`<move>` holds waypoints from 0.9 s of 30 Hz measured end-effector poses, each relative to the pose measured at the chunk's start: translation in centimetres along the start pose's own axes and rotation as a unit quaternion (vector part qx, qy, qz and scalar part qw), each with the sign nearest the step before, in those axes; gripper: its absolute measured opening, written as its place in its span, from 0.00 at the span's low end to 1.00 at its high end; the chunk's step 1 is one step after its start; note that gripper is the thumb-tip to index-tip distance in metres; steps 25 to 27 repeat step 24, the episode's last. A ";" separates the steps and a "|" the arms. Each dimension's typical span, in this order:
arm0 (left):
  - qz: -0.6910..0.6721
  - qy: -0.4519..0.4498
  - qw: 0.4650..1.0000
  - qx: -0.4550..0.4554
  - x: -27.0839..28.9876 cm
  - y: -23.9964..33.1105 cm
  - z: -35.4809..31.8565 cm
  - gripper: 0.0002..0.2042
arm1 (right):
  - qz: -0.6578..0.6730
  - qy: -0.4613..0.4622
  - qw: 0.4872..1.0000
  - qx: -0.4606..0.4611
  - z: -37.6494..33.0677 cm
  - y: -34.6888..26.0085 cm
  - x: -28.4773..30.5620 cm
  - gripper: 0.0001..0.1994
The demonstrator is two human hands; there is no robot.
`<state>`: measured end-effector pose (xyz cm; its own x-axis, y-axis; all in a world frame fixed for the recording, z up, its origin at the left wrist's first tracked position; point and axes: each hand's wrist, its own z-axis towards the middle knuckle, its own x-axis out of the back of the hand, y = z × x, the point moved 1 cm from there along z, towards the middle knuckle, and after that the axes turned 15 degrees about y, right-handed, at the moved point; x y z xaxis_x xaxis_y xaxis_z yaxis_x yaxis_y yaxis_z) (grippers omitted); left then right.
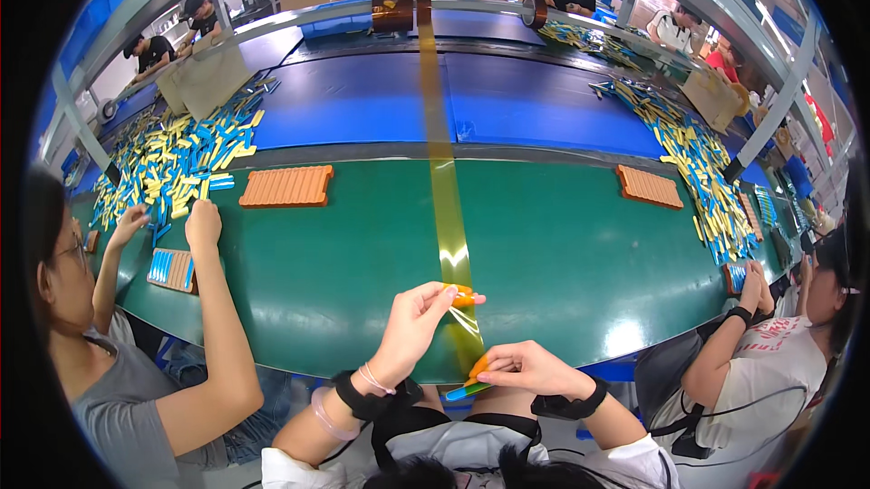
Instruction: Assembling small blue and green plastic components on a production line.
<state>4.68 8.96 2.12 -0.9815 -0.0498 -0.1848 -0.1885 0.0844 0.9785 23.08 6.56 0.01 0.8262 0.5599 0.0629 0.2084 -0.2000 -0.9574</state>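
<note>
A long strip of amber see-through tape [444,190] runs from the far rail toward me, down the middle of the green table. My left hand [412,330] is closed in a pinch at the tape, with orange covers on its fingertips. Lower and to the right, my right hand [530,369] pinches a small flat blue-and-green piece [464,390] at the near end of the tape. An orange cover shows on a finger there too. The contact between tape and piece is partly hidden by my fingers.
The tape comes off an amber roll [392,13]. Orange ribbed trays [286,187] lie on the green table [353,262]. Heaps of blue and yellow pieces [172,154] lie left and right. Co-workers sit close at both sides, one person's arm [217,335] reaching over the table.
</note>
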 end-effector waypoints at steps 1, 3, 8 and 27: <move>0.001 -0.030 1.000 0.005 0.0 0.3 0.1 0.13 | 0.025 -0.011 1.000 -0.003 -0.2 -0.3 0.1 0.09; 0.007 -0.044 0.999 -0.009 0.2 0.4 0.6 0.13 | 0.052 -0.024 0.998 -0.007 -0.2 -0.7 0.3 0.09; 0.489 -0.075 0.801 -0.338 1.9 3.4 0.3 0.14 | 0.133 -0.025 0.991 -0.001 0.0 -0.4 0.6 0.09; 0.153 -0.084 0.985 0.011 0.6 -3.7 -6.0 0.12 | 0.164 -0.069 0.984 0.003 0.3 1.2 0.8 0.16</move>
